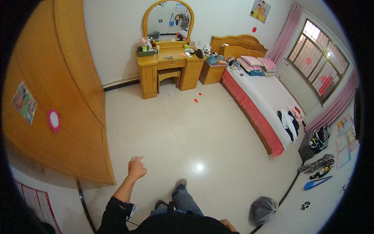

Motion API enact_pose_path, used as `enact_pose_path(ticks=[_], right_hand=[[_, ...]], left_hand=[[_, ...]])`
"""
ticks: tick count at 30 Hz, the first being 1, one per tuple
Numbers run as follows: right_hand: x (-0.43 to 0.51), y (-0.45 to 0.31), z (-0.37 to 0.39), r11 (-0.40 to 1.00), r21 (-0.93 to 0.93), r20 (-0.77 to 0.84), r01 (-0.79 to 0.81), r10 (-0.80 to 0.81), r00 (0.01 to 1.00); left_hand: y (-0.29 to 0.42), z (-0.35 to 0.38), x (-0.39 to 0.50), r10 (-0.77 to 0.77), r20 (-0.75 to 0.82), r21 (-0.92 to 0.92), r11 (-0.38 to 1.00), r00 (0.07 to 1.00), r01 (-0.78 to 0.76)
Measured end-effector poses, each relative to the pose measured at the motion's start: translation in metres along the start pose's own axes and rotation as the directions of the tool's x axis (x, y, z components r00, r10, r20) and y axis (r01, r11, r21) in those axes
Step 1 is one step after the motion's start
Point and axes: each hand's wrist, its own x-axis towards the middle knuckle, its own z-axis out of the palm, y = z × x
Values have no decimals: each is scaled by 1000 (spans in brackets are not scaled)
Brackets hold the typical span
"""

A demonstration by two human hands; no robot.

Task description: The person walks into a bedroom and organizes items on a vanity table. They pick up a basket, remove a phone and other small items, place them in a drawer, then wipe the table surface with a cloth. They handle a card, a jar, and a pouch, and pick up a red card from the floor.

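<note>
My left hand [136, 167] is held out over the tiled floor [157, 131], its fingers loosely curled. I see nothing in it, and it touches nothing. The wooden wardrobe [96, 146] is the nearest large thing to it. Only a small part of my right hand [228, 225] shows beside my dark top at the bottom edge; its fingers are hidden. A small pale object [133, 211] with a dark cable is by my left sleeve. My feet are apart on the floor, one in front of the other.
Ahead stands a wooden dressing table [172, 63] with an arched mirror [169, 22] and stool [169, 74]. Red and white paper scraps [196, 100] lie before it. Right are a nightstand [212, 73], bed [248, 87] with folded bedding and clothes [289, 122], and a filled dark plastic bag [261, 209].
</note>
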Motion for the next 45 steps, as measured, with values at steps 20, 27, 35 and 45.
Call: enact_pose_path(ticks=[20, 27, 35, 45], right_hand=[[443, -757, -544, 826, -163, -443, 539, -550, 708], [501, -850, -587, 934, 127, -244, 335, -297, 923], [590, -876, -685, 933, 356, -232, 48, 39, 972], [832, -1173, -872, 815, -211, -219, 540, -578, 786]], left_hand=[[34, -82, 639, -480, 140, -246, 830, 866, 500], [62, -34, 982, -308, -153, -68, 951, 939, 301], [138, 54, 1302, -347, -456, -366, 913, 820, 183], [174, 74, 1425, -463, -504, 11, 841, 729, 542]])
